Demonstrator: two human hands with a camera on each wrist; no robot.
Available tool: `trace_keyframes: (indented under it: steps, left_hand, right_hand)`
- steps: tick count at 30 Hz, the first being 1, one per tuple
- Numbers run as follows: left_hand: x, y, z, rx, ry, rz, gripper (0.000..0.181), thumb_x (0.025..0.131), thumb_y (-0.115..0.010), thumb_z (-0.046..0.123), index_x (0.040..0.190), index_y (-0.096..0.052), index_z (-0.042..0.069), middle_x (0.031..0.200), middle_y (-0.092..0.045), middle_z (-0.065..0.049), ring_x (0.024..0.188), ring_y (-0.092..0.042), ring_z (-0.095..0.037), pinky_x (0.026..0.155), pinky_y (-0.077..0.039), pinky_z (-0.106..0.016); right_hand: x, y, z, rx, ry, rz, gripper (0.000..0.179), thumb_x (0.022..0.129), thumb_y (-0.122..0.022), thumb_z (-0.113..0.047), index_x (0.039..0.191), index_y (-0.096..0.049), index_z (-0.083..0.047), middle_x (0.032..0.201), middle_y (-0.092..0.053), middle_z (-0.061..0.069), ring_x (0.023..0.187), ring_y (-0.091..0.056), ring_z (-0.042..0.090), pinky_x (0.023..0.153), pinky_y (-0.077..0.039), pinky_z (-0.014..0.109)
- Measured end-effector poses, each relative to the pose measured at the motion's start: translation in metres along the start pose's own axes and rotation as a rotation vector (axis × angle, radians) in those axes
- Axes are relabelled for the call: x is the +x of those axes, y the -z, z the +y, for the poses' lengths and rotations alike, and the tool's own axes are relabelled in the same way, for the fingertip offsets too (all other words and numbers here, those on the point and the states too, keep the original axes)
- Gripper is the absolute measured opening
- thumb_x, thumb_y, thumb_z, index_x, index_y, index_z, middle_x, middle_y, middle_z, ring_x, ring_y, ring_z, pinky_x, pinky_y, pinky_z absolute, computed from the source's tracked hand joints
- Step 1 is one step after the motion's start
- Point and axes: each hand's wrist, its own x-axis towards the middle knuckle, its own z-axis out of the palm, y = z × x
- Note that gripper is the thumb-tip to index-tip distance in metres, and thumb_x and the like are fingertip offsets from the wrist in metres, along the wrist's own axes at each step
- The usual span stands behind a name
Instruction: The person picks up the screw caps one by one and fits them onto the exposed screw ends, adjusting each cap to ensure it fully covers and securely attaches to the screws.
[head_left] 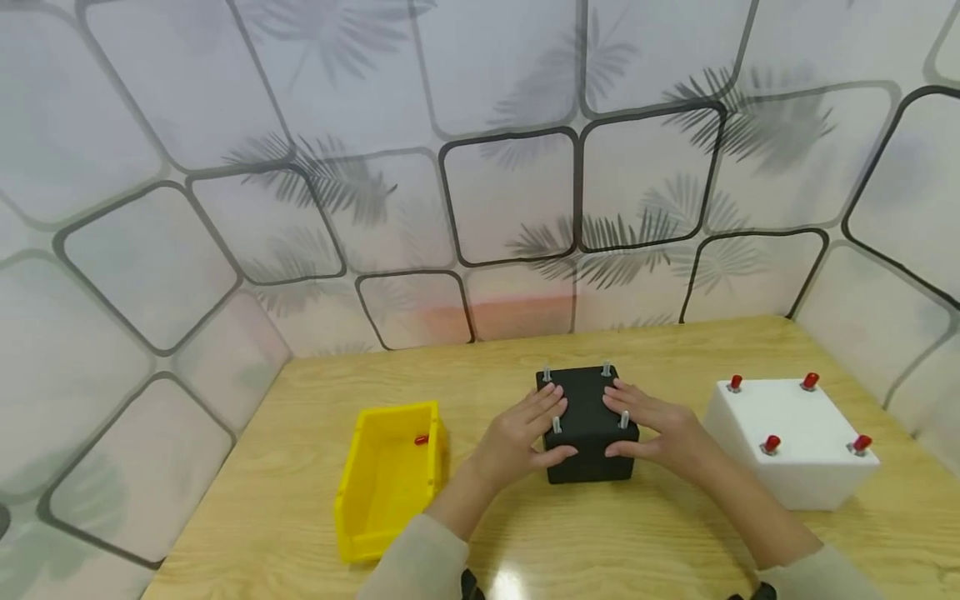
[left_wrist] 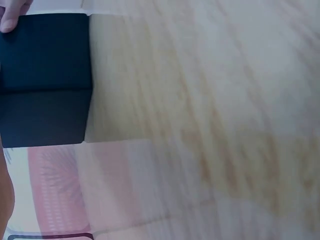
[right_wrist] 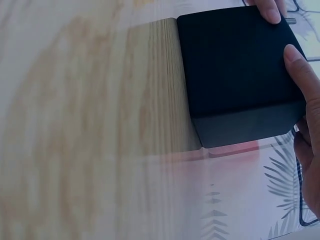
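Note:
A black box (head_left: pixel 585 408) stands on the table in the head view, with upright metal-looking pegs (head_left: pixel 625 420) at the corners of its top. My left hand (head_left: pixel 517 429) holds its left side, fingers along the top edge and thumb on the front face. On the opposite side my right hand (head_left: pixel 663 429) grips it the same way. The left wrist view has the black box (left_wrist: pixel 45 55) at its upper left, a thumb at its corner. In the right wrist view both thumbs press the face of the black box (right_wrist: pixel 235 65).
To the left sits a yellow bin (head_left: pixel 348 492) with a small red piece (head_left: pixel 422 439) inside. A white box (head_left: pixel 795 417) stands at the right, red caps (head_left: pixel 771 444) on the pegs at its top corners. Patterned walls enclose the wooden table (head_left: pixel 300 475) behind and at the sides.

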Motion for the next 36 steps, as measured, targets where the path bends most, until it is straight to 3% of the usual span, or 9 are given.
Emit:
trace_keyframes:
  steps: [6, 13, 22, 31, 36]
  left_hand:
    - [0.001, 0.004, -0.001, -0.001, -0.046, -0.031, 0.064, 0.072, -0.081, 0.039, 0.115, -0.065, -0.005, 0.119, -0.064, -0.017, 0.116, -0.059, -0.025, 0.099, -0.045, -0.031]
    - [-0.002, 0.005, 0.002, -0.050, -0.035, -0.042, 0.065, 0.072, -0.081, 0.038, 0.117, -0.063, -0.005, 0.121, -0.063, -0.016, 0.118, -0.058, -0.026, 0.101, -0.044, -0.031]
    - [-0.005, 0.011, 0.009, -0.122, -0.003, -0.042, 0.063, 0.074, -0.080, 0.036, 0.118, -0.063, -0.005, 0.121, -0.063, -0.017, 0.118, -0.057, -0.026, 0.100, -0.044, -0.035]
    - [-0.008, 0.018, 0.011, -0.162, -0.022, -0.052, 0.065, 0.072, -0.082, 0.035, 0.119, -0.062, -0.006, 0.122, -0.062, -0.017, 0.119, -0.057, -0.026, 0.101, -0.043, -0.033]
    - [-0.010, 0.022, 0.012, -0.170, -0.040, -0.049, 0.065, 0.072, -0.082, 0.036, 0.118, -0.063, -0.005, 0.121, -0.062, -0.017, 0.118, -0.058, -0.026, 0.101, -0.044, -0.033]
  right_hand:
    - [-0.001, 0.002, 0.000, 0.030, 0.036, -0.011, 0.067, 0.072, -0.075, -0.042, 0.123, -0.062, -0.002, 0.124, -0.061, 0.013, 0.130, -0.043, 0.008, 0.103, -0.033, 0.012]
    - [-0.002, 0.008, -0.001, 0.083, 0.033, -0.091, 0.074, 0.060, -0.085, -0.026, 0.125, -0.060, -0.001, 0.130, -0.058, 0.012, 0.132, -0.042, 0.011, 0.103, -0.033, 0.013]
    - [-0.002, 0.016, -0.006, 0.138, 0.004, -0.179, 0.078, 0.055, -0.087, -0.019, 0.126, -0.060, -0.002, 0.129, -0.059, 0.014, 0.133, -0.040, 0.009, 0.102, -0.033, 0.011]
    - [-0.001, 0.019, -0.007, 0.185, 0.123, -0.224, 0.071, 0.075, -0.077, -0.037, 0.129, -0.055, 0.003, 0.139, -0.050, 0.016, 0.137, -0.037, 0.017, 0.109, -0.029, 0.017]
    - [0.002, 0.014, -0.007, 0.194, 0.235, -0.185, 0.068, 0.076, -0.076, -0.036, 0.123, -0.057, 0.009, 0.133, -0.053, 0.022, 0.133, -0.042, 0.024, 0.109, -0.032, 0.022]
